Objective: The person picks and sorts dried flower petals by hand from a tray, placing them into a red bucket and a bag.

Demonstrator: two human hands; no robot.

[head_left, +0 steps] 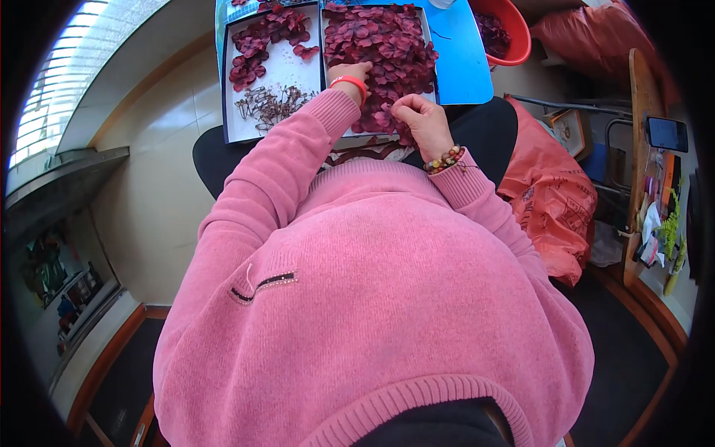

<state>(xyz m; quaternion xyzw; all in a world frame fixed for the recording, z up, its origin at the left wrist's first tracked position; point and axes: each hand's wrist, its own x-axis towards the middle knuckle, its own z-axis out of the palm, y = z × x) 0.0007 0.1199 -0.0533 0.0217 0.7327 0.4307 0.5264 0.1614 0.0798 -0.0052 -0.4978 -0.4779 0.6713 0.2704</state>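
Note:
Dark red fabric petals [372, 37] fill the right box, heaped up to its near edge. My left hand [350, 74], with a red wristband, reaches over the divider between the two boxes and touches the left side of the heap; its fingertips are partly hidden. At the heap's near right side is my right hand [423, 123], wearing a beaded bracelet, its thumb and forefinger pinched together over the petals. What the pinch holds is too small to make out. The left box [287, 63] has loose petals at the top and brown stem pieces [272, 106] lower down.
Both boxes rest on a blue table [463, 56] above my lap. A red basin [514, 30] with more petals stands at the back right. Red sacks [547, 197] lie to the right, near a wooden shelf [639, 149] with a phone [666, 134].

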